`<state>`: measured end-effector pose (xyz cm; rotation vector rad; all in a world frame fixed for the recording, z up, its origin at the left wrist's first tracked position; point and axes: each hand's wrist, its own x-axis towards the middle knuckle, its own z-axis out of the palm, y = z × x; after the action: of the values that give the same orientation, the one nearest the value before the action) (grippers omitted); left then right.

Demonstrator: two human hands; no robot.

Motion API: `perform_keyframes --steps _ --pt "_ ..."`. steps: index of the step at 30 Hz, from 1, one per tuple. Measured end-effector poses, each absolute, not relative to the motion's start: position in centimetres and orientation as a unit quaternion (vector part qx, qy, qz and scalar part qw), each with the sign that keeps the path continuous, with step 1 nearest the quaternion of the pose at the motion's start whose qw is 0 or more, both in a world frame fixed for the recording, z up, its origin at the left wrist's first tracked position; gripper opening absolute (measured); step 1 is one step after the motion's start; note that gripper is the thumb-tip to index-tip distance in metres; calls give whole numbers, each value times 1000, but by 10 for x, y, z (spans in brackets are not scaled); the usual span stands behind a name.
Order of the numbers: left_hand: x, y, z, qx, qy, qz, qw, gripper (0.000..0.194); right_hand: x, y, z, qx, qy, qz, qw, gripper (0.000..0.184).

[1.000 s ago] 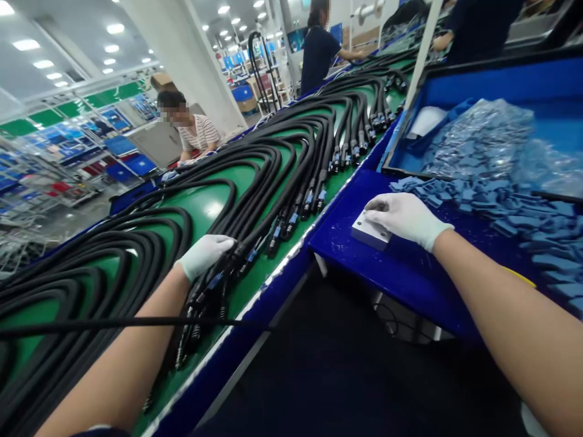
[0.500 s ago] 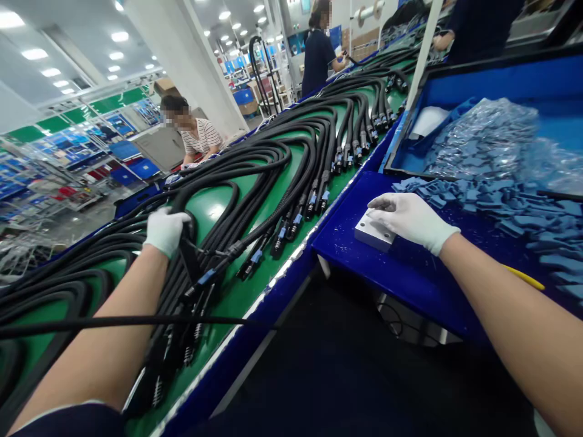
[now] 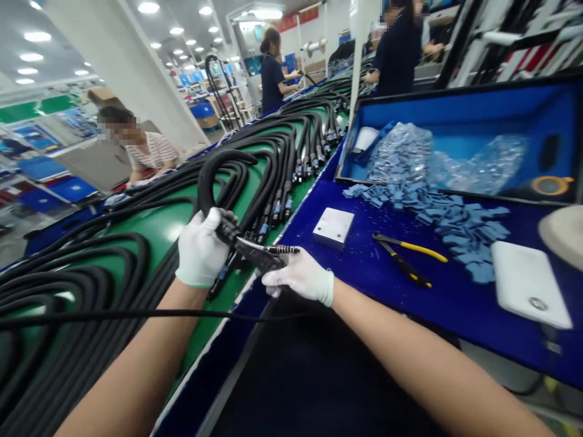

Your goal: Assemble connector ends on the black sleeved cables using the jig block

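The black cable is held up by the near edge of the green surface, its end section slanting down from the left hand to the right hand, which is nearer the tips. Beyond the left hand it arches back over the green surface. The left fingers are curled firmly round the cable behind its end; the right fingers close on the end parts, a ringed tip showing above them. Rightward, a metal block sits near the blue table's left corner, apart from both hands
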<state>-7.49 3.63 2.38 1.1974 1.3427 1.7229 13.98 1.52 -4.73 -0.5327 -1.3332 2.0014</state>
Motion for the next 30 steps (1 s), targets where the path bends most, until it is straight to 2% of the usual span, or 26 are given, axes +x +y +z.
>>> perform_keyframes --steps 2,4,6,9,12,14,17,19,21,24,27,30 --pt "-56 24 12 514 535 606 287 23 165 6 -50 -255 -509 743 353 18" --pt "-41 11 0 628 520 515 265 31 195 -1 -44 -302 -536 710 342 24" --pt "-25 1 -11 738 476 403 257 34 226 -7 -30 -330 -591 681 278 32" --pt "4 -4 -22 817 428 310 230 20 270 -11 -6 -365 -698 593 168 32" --pt "31 1 -22 811 470 279 208 23 314 -7 -4 -525 -760 354 147 41" --pt "43 8 -16 775 523 268 233 26 340 0 -18 -647 -741 162 82 48" --pt "53 19 -5 728 558 254 307 31 360 10 -49 -694 -719 44 5 32" --pt "57 25 2 709 559 255 346 35 359 12 -60 -699 -711 57 47 20" --pt "62 29 8 702 556 260 361 40 351 9 -61 -696 -696 119 128 15" --pt "68 34 16 700 550 271 367 43 331 -1 -47 -616 -717 218 244 10" --pt "73 36 23 689 545 289 380 43 311 -10 -30 -477 -778 257 317 19" --pt "77 36 27 689 541 300 378 41 301 -12 -23 -390 -805 274 354 26"
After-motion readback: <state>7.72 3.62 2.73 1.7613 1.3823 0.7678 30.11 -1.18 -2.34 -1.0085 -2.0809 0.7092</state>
